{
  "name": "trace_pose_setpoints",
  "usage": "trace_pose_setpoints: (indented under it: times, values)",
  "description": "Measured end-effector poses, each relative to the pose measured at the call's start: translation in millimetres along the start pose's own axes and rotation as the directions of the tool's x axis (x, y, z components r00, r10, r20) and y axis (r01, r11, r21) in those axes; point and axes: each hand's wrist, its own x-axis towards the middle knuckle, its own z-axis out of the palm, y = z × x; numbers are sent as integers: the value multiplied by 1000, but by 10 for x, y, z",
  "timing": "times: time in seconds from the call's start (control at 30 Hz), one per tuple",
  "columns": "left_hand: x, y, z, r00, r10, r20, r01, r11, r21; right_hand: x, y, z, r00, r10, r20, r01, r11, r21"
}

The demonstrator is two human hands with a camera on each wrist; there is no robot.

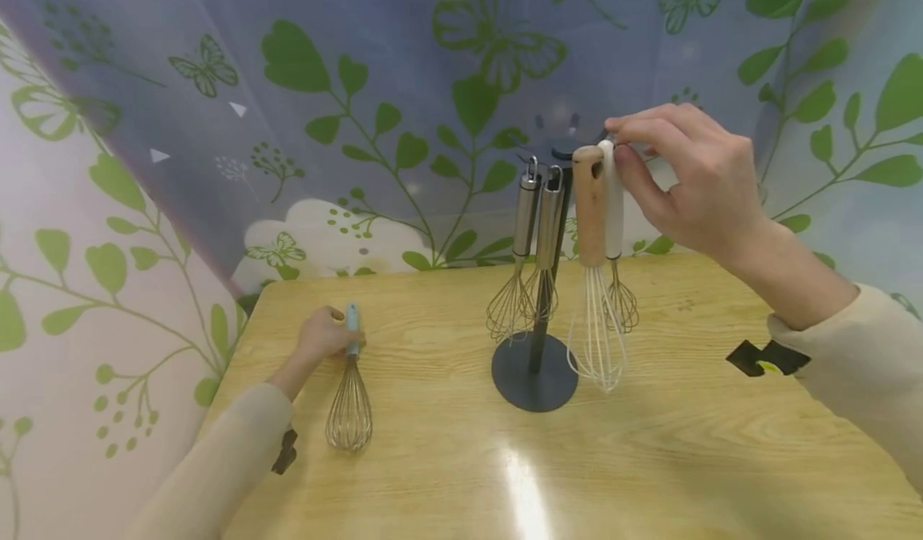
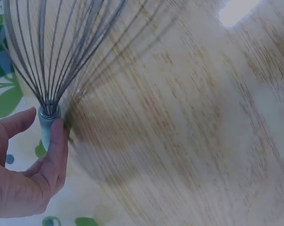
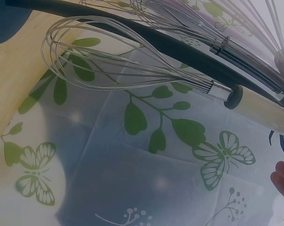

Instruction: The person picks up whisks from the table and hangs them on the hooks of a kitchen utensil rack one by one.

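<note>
My left hand pinches the pale blue handle of a wire whisk at the table's left side. In the left wrist view, that whisk's handle lies between thumb and fingers. My right hand is raised, thumb and forefinger pinching the top end of a white-handled whisk at a black stand. In the right wrist view this whisk's wires show, but its handle end is out of frame. Beside it hangs a wooden-handled whisk with white wires.
Two smaller metal-handled whisks, one at the left and one nearer the pole, hang from the stand. The wooden table meets a leaf-and-butterfly patterned curtain at its back edge.
</note>
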Motion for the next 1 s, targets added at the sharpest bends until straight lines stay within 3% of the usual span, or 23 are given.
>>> trace_pose_setpoints:
  times: [0.2, 0.3, 0.57, 0.73, 1.0]
  values:
    - [-143, -153, -46, 998, -59, -6, 59, 998, 0, 47, 3, 140, 1000, -18, 6, 17, 999, 48]
    - [-30, 0, 94, 998, -56, 20, 56, 998, -7, 1, 32, -10, 1000, 12, 1, -12, 1000, 1]
    - [362, 713, 498, 995, 54, 89, -49, 997, -51, -192, 100, -653, 992, 120, 28, -113, 975, -193]
    - [355, 804, 535, 996, 55, 74, -50, 996, -71, -197, 89, -677, 992, 120, 34, -112, 976, -187]
    - [282, 877, 431, 991, 129, 44, -120, 979, -166, -185, 67, -584, 995, 103, 1, -101, 981, -167]
